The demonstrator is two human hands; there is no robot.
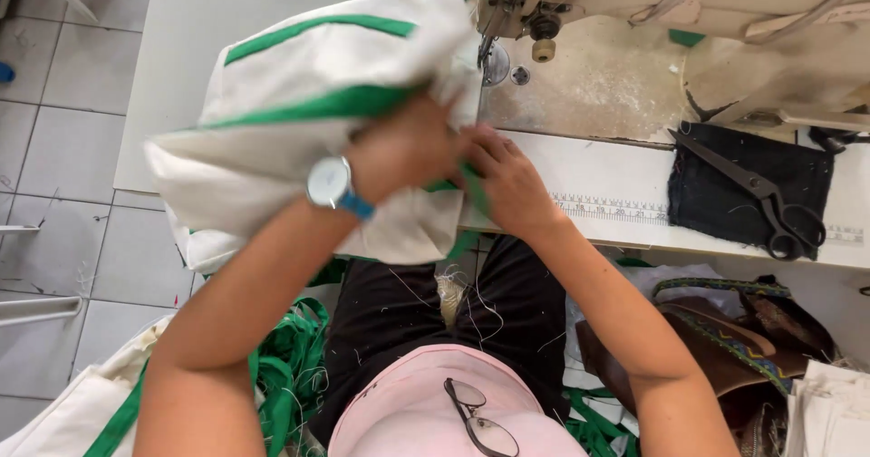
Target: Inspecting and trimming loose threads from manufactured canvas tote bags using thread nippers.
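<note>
1. While I watch the head view, left hand (399,149) is closed on the cream cloth bag with green straps (308,104), bunched and lifted above the tabletop (616,194) edge.
2. Right hand (507,181) grips the same bag's lower edge at a green strap, fingers curled, touching the left hand.
3. Bag sits just left of the sewing machine (634,4) needle area (partly over the lap).
4. Wristwatch with blue band (331,185) on the left wrist.
5. Scissors (761,199) lie on a dark denim patch (748,190), well right of the hands.
6. Green strap pile (290,366) on the floor, lower left.
7. Glasses (476,416) hang on the pink shirt.
</note>
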